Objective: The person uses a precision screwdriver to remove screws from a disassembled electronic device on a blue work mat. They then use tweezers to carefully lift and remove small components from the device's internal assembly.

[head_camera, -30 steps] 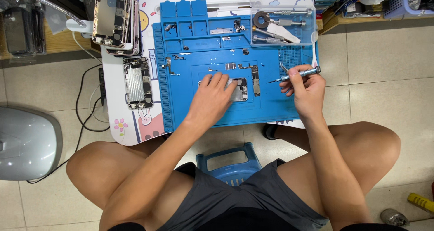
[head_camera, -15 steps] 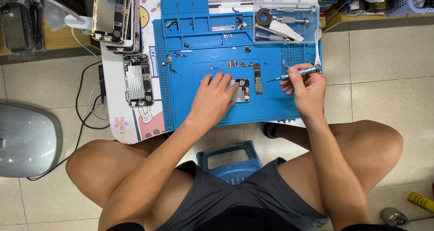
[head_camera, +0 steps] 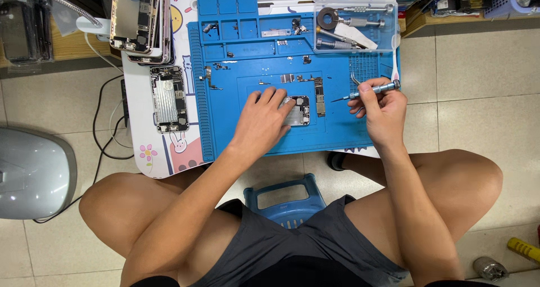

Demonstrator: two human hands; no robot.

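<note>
1. Blue rubber covers most of the small table: a work mat with raised edges and moulded compartments along its far side, where loose screws and metal scraps lie scattered.
2. The left hand lies flat, fingers spread, pressing down a small circuit board near the middle of the mat.
3. The right hand pinches a slim metal screwdriver between thumb and fingers; its tip points toward the board but hangs apart from it.
4. The board looks silver-grey, with metal shields and dark chips. A narrow strip of a part lies just beside it.
5. Likely risks: the fine tip could slip off a tiny screw and scratch the board, or a freed screw could roll among the other loose bits and get lost.
6. If the left hand's pressure eases, the board could slide on the mat.
7. An opened phone rests on the table's left part.
</note>
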